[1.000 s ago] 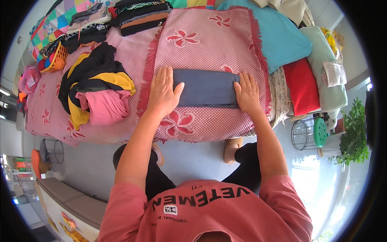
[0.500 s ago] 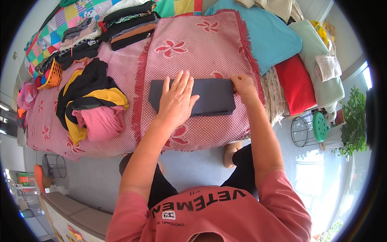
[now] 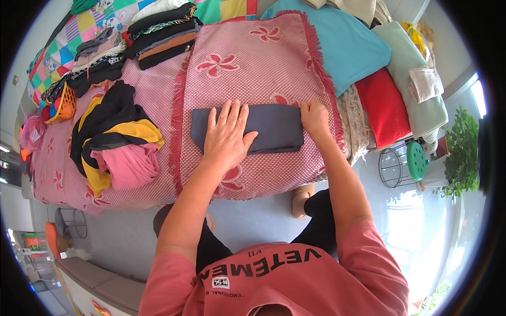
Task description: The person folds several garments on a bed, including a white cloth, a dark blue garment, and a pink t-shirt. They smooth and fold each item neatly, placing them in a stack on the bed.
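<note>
A dark grey folded garment [image 3: 276, 129] lies as a flat rectangle on the pink fringed blanket [image 3: 247, 79]. Flat on its left part rests my left hand [image 3: 227, 136], fingers stretched out and thumb apart. At the garment's upper right corner, my right hand [image 3: 315, 118] is closed with the fingers pinched on its edge. What kind of garment it is, the folds do not show.
To the left lies a loose heap of black, yellow and pink clothes [image 3: 118, 139]. Behind it stand folded stacks [image 3: 163, 39] and an orange basket [image 3: 64, 105]. On the right are a turquoise cloth [image 3: 337, 47], a red cloth [image 3: 385, 110] and a green stool [image 3: 416, 160].
Both hands stay on the garment, the left one a little lower. My right hand's fingers look more tightly closed at the corner. The whole view has shifted slightly.
</note>
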Tool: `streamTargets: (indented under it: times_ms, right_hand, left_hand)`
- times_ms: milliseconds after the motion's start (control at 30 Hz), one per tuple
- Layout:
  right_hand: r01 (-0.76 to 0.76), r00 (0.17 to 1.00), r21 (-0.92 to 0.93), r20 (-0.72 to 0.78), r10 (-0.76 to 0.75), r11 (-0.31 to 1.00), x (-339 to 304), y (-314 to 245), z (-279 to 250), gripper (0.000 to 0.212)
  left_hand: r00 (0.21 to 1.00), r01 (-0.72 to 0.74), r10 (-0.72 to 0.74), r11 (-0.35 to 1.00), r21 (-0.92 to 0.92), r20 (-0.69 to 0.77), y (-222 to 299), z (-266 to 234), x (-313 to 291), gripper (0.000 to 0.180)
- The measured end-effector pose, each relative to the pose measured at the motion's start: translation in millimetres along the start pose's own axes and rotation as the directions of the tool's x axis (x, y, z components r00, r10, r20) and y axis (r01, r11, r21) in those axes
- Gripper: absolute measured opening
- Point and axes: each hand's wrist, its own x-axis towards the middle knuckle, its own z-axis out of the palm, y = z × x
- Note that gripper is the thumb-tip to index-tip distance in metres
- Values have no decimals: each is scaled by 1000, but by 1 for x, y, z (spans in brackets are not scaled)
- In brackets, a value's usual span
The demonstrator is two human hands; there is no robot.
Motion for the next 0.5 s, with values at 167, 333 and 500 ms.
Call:
streamTargets:
  times_ms: [167,333,500]
  right_hand:
    - [189,977,-230,142,-160,955,-3,-7,-12,39]
    - [122,992,-305,0,-128,944,-19,-72,-22,36]
    - [580,815,-215,162,-557,786,-50,-126,-17,58]
  left_hand:
    - [1000,11,-10,1000,-16,22,5,2,4,64]
    - [1000,5,-5,1000,9,1,4,-4,1,63]
    - [1000,-19,17,997,74,25,9,-3,4,60]
